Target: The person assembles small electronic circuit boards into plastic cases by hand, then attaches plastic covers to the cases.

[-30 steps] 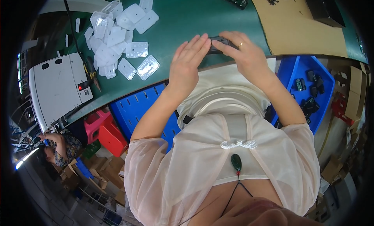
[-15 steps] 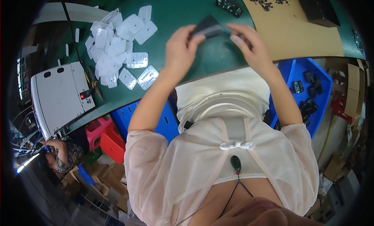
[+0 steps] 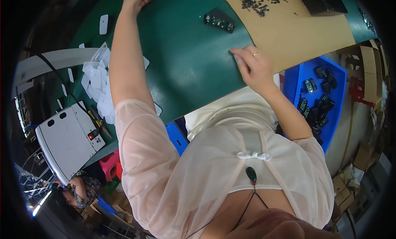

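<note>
Black circuit-board block (image 3: 219, 20): one on green table (image 3: 185, 65), 12 o'clock.
My right hand (image 3: 253, 68) half-open, empty, 1–2 o'clock; left hand (image 3: 138, 0) at 11, partly out of view, can't tell grip.

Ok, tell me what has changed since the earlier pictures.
The left hand swung far up and left; whether it still holds the dark case is unclear. The right hand let go of the case and holds nothing visible. The blue bin and black circuit-board unit stayed put.

Matt black plastic casing (image 3: 219, 21) on smooth green tabletop (image 3: 185, 70) (softly glossy).
</note>
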Available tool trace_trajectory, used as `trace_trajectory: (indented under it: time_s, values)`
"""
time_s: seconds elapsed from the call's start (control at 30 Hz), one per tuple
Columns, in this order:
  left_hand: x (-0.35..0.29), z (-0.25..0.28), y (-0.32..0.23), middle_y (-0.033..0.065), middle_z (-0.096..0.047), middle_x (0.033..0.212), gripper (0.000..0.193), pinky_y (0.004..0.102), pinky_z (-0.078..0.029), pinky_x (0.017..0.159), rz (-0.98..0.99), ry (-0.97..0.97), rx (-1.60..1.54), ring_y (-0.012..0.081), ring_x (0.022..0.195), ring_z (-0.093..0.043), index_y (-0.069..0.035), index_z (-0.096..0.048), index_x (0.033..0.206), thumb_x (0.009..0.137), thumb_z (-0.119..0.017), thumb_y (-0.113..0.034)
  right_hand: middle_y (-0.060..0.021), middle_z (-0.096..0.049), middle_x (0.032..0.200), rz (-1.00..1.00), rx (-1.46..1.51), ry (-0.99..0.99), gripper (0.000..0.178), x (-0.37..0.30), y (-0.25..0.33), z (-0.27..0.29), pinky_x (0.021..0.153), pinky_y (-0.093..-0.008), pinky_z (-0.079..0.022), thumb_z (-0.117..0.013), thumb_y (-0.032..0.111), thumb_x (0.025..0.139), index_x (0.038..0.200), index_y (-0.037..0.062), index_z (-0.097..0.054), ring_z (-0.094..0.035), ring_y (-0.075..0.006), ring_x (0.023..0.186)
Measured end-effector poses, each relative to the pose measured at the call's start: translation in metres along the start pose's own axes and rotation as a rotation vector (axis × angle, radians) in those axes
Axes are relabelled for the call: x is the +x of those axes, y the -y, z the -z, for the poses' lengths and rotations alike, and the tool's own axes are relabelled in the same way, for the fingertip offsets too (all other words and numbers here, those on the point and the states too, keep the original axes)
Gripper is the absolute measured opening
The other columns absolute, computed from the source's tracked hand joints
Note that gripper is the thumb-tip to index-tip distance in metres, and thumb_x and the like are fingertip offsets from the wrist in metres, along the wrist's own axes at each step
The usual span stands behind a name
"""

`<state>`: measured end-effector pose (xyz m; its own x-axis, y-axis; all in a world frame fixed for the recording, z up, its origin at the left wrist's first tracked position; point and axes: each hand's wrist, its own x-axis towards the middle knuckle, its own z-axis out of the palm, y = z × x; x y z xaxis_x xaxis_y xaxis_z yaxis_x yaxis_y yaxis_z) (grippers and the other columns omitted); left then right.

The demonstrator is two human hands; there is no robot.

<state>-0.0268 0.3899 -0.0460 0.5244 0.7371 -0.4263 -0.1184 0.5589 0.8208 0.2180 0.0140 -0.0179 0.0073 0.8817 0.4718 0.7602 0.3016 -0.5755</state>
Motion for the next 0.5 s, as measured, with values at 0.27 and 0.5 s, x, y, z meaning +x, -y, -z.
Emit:
trace_trajectory:
  time_s: [0.27, 0.5]
  values:
    - [-0.005, -0.004, 0.000, 0.0133, -0.062, 0.067, 0.031, 0.0223, -0.040, 0.036, -0.037, -0.438, 0.413, 0.0132, 0.042, -0.049, 0.006, -0.058, 0.084, 0.092, -0.049, -0.022, -0.0052, -0.051, 0.071, 0.012, 0.017, -0.026, 0.013, -0.003, 0.000, 0.000, 0.056, -0.0322, -0.042, -0.058, 0.005, 0.078, 0.090, 0.0074, -0.063, -0.052, -0.0217, 0.063]
    - [-0.057, -0.018, 0.000, 0.0098, -0.059, 0.061, 0.027, 0.0236, -0.034, 0.034, -0.173, -0.604, 0.639, 0.0122, 0.041, -0.046, 0.005, -0.057, 0.085, 0.090, -0.050, -0.021, -0.0071, -0.053, 0.074, -0.124, 0.352, -0.121, 0.017, -0.002, -0.011, 0.000, 0.059, -0.0271, -0.042, -0.057, 0.009, 0.084, 0.100, 0.0051, -0.062, -0.052, -0.0188, 0.064]
